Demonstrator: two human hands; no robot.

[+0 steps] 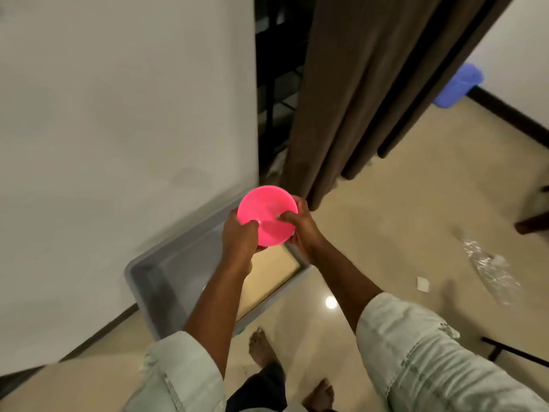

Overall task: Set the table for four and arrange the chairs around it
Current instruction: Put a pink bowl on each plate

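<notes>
A bright pink plate (267, 211) is held up in front of me above a grey plastic bin (154, 281). My left hand (239, 236) grips the plate's lower left rim with the thumb on its face. My right hand (300, 224) grips the right rim, thumb on the face too. The table is out of view. A dark chair leg (531, 224) shows at the right edge.
The grey bin stands on the tiled floor against a white wall (118, 114). A brown curtain (371, 84) hangs beyond it. A blue basket (459, 86) sits far right. Clear plastic wrap (490, 272) and a paper scrap (422, 283) lie on the floor. A black bar (511, 350) is at lower right.
</notes>
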